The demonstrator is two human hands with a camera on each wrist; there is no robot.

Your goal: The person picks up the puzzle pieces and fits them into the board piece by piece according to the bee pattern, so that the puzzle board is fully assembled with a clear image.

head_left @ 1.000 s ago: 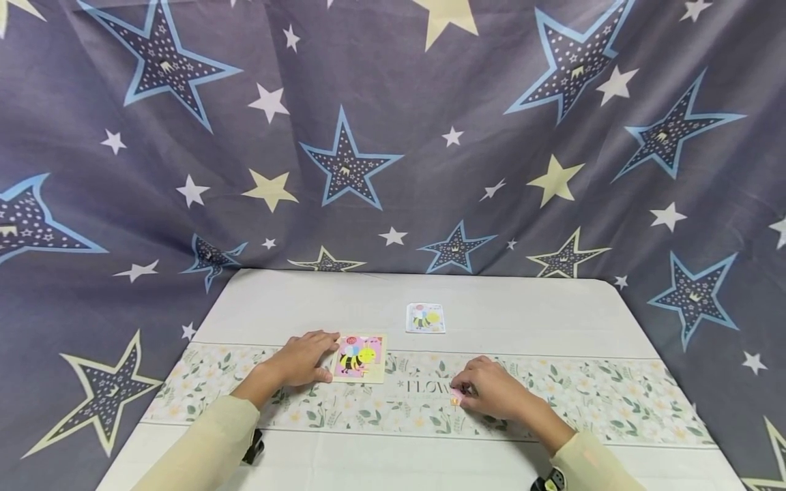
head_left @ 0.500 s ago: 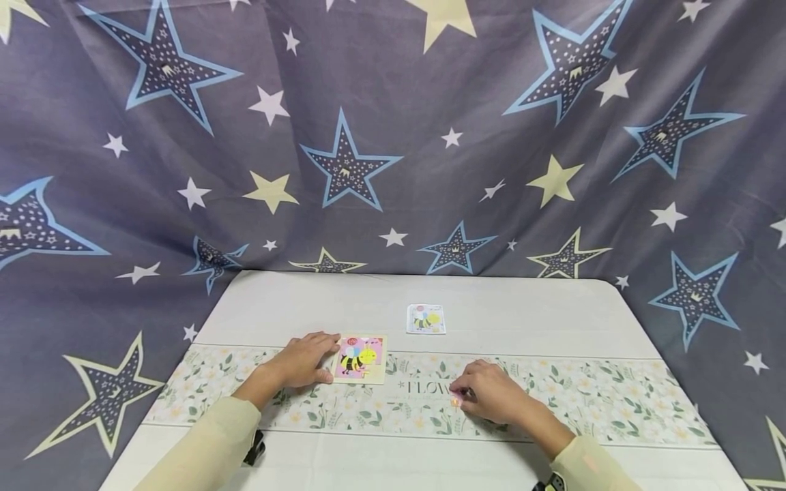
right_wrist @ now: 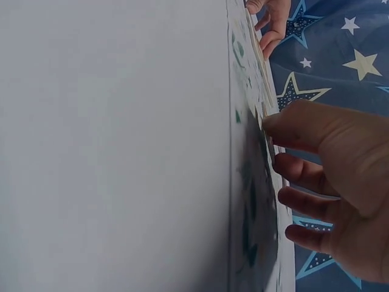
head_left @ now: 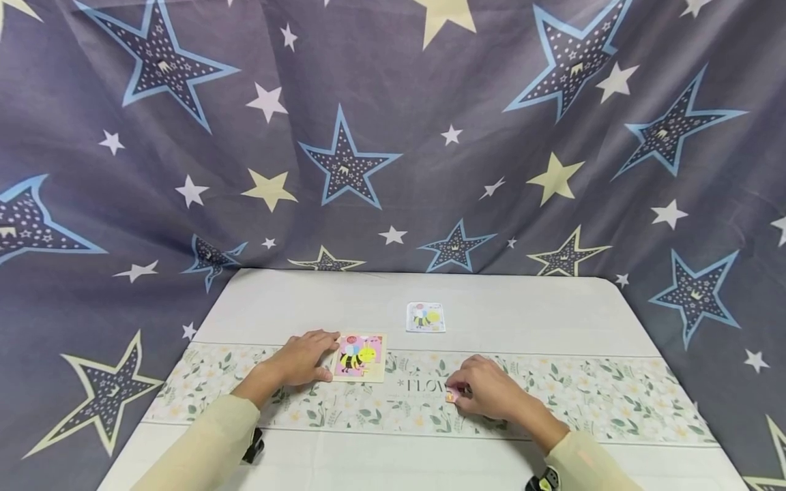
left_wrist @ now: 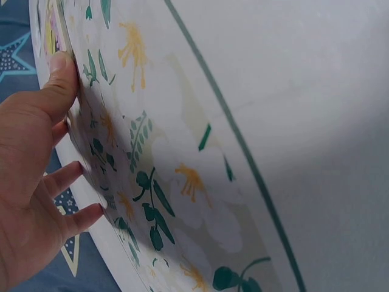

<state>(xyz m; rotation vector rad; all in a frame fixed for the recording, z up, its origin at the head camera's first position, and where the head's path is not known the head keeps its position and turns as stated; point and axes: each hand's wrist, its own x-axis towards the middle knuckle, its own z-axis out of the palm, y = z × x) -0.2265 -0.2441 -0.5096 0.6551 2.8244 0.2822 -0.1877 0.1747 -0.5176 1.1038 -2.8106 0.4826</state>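
A square bee puzzle (head_left: 359, 356), pink picture in a pale wooden frame, lies flat on the table's floral strip. At its left edge rests my left hand (head_left: 301, 359), thumb near the lower corner and fingertips near the upper one. The left wrist view shows that hand's thumb (left_wrist: 64, 70) against the board and the other fingers spread. To the right, my right hand (head_left: 488, 389) pinches a small pink-and-orange puzzle piece (head_left: 451, 396) just above or on the cloth. In the right wrist view the hand (right_wrist: 340, 182) hides most of the piece.
Behind the puzzle lies a white-edged card (head_left: 425, 318) with a similar bee picture. White cloth with a floral strip (head_left: 602, 402) covers the table (head_left: 522, 314). A grey star-patterned curtain (head_left: 393, 136) hangs behind and at both sides.
My right hand has shifted slightly left with the puzzle piece pinched in it. The left hand, the bee puzzle and the card stay where they were.
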